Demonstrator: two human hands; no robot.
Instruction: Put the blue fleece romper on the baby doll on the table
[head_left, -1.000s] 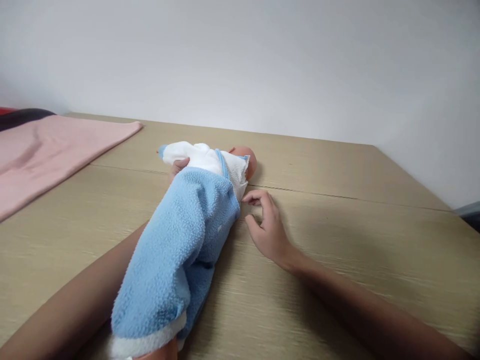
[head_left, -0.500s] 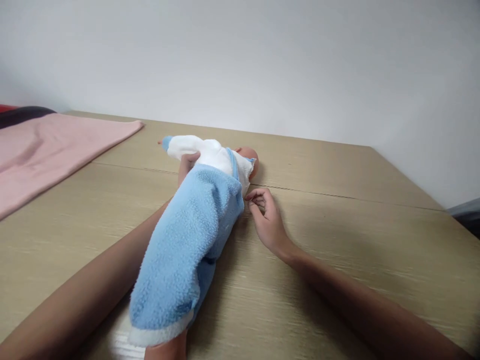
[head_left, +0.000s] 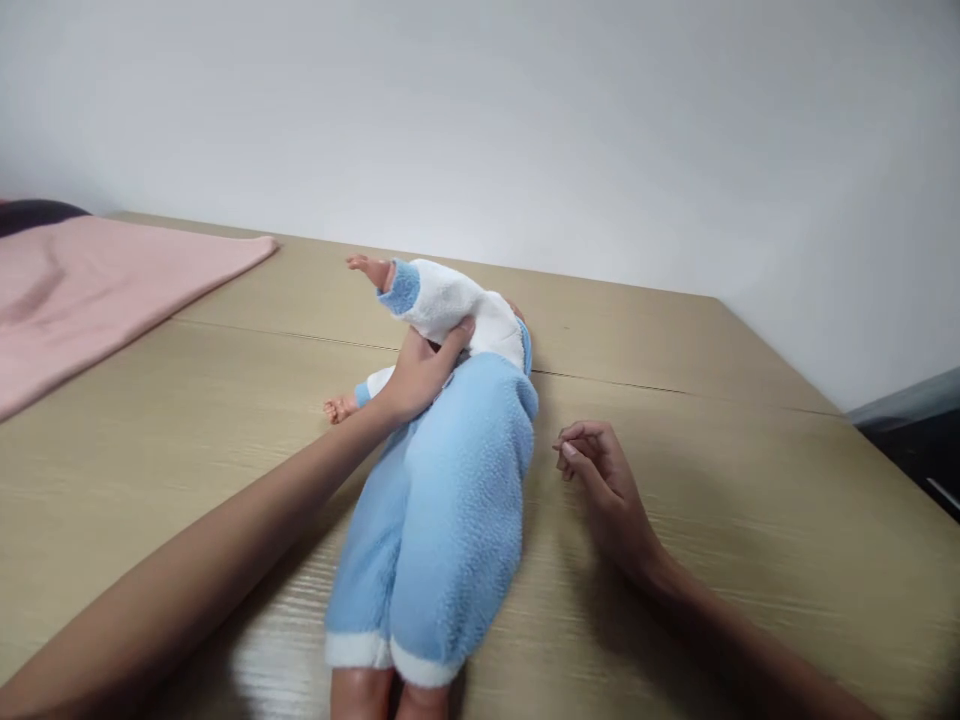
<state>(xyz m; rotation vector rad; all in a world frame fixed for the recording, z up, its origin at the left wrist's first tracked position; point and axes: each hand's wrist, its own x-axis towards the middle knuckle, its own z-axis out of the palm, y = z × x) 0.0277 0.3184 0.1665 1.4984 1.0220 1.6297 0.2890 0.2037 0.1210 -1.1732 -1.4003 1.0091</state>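
A baby doll in a blue fleece romper with white sleeves lies on its side on the wooden table, its feet toward me. One doll arm sticks up and to the left, the other rests on the table. My left hand is closed around the doll's upper body under the raised white sleeve. My right hand rests on the table just right of the doll, apart from it, with its fingers curled in and thumb meeting fingertips; nothing shows in them. The doll's head is mostly hidden behind its body.
A pink blanket is spread over the far left of the table. A plain white wall runs behind. The table's right edge drops off to a dark area at the far right.
The doll has rolled onto its side and both its arms now show. My left hand moved up onto its chest. My right hand let go and drew back to the right.
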